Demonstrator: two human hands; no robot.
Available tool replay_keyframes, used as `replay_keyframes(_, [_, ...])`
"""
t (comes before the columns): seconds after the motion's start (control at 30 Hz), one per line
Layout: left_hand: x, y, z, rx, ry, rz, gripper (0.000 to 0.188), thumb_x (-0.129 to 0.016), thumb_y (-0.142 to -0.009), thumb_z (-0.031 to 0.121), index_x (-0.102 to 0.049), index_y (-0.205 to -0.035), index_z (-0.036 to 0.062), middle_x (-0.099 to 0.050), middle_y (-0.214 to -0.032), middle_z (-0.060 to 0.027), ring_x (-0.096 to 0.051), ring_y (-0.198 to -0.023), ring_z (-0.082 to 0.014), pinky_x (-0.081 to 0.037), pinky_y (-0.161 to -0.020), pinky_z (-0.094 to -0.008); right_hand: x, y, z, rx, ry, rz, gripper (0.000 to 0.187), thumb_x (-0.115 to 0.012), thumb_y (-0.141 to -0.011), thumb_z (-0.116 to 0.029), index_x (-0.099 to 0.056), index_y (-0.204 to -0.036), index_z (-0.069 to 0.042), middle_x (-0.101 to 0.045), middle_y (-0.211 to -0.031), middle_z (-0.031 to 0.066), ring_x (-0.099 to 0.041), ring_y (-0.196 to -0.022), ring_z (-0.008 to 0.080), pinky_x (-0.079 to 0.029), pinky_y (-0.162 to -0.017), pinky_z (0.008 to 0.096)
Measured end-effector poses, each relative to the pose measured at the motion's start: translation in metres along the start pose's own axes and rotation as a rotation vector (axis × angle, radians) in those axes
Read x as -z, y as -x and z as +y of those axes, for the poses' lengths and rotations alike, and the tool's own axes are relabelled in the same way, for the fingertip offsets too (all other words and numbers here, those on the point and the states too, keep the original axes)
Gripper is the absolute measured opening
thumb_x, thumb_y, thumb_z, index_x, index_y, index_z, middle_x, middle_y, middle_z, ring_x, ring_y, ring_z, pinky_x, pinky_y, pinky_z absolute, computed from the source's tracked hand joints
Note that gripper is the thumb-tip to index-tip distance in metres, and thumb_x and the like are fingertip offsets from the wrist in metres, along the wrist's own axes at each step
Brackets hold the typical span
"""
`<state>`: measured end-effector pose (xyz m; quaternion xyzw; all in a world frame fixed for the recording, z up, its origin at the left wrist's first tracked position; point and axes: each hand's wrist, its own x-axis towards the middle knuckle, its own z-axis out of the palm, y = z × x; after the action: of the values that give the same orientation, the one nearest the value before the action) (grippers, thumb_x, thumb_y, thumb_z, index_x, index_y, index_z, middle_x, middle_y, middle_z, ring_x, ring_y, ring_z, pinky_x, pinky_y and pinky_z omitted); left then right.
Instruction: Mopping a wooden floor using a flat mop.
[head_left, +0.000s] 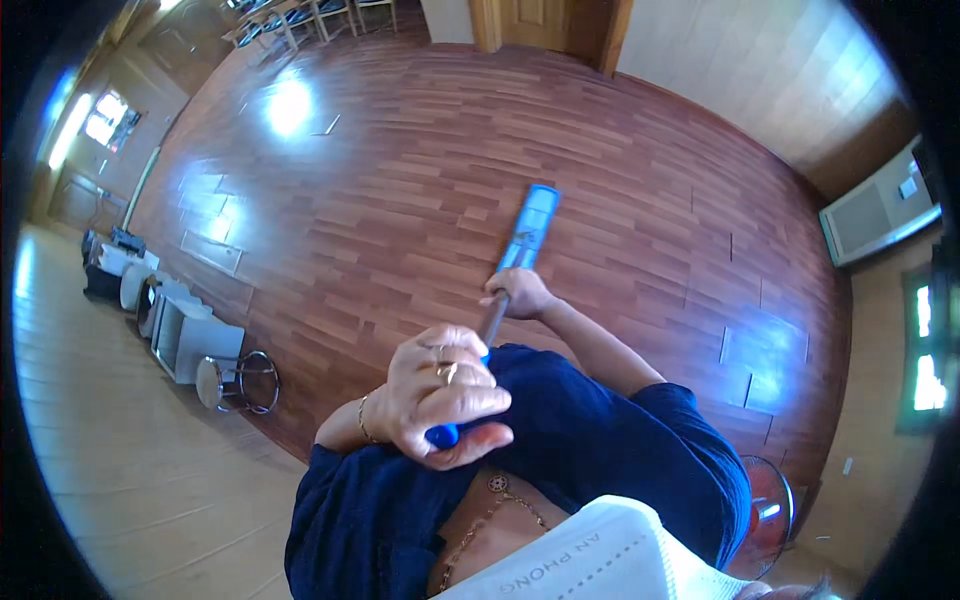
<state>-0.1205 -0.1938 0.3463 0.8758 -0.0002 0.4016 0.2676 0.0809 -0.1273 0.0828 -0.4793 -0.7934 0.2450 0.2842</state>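
Note:
A flat mop (pixel 540 205) with a long blue head lies on the brown wood-plank floor ahead of me, its pole slanting back toward my chest. My left hand (pixel 445 395) is closed round the top of the pole, where the blue end of the grip (pixel 441 436) sticks out below the fingers. Rings and a bracelet show on this hand. Farther down the pole, just behind the mop head, my right hand (pixel 522 293) is wrapped round the shaft with the arm stretched forward.
At the left wall stand a round stool (pixel 212 383), a white cabinet (pixel 200 340) and several other items. Chairs (pixel 333 12) and a table are at the far left. A white air-conditioner-like unit (pixel 880 205) stands right; a fan (pixel 768 510) is behind my right side. A door (pixel 540 25) is ahead.

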Motion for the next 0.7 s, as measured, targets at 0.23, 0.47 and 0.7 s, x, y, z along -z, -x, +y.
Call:
replay_keyframes(0.23, [0.015,0.032,0.014,-0.082,0.017,-0.131,0.032,-0.083,-0.067,0.026,-0.065,-0.086,0.0084,-0.05,-0.062,0.0026,-0.052,-0.056,-0.0146,-0.047,-0.069,-0.0321,-0.071,-0.069,-0.043,0.251,-0.107,-0.426,0.031,-0.067,-0.078,-0.037,-0.063,-0.076,-0.006,-0.061,-0.081,0.0147,-0.06,-0.085,0.0348,-0.047,-0.073,0.0451])
replay_keyframes(0.47, [0.033,0.051,0.013,0.078,-0.145,-0.055,0.033,-0.085,-0.062,0.025,-0.059,-0.078,0.0122,-0.048,-0.061,0.002,-0.05,-0.055,-0.0161,-0.046,-0.069,-0.0321,-0.107,-0.105,-0.048,0.308,-0.126,-0.394,0.025,-0.068,-0.074,-0.031,-0.063,-0.073,-0.007,-0.063,-0.081,0.0138,-0.061,-0.083,0.0341,-0.048,-0.073,0.0445])
replay_keyframes(0.7, [0.052,0.061,-0.005,0.051,-0.017,0.0,0.034,-0.086,-0.063,0.027,-0.06,-0.078,0.012,-0.055,-0.063,0.0006,-0.057,-0.057,-0.0166,-0.049,-0.069,-0.0322,-0.09,-0.1,-0.039,0.124,-0.1,-0.226,0.019,-0.064,-0.073,-0.027,-0.068,-0.077,-0.009,-0.066,-0.084,0.0135,-0.063,-0.085,0.0323,-0.051,-0.074,0.0427])
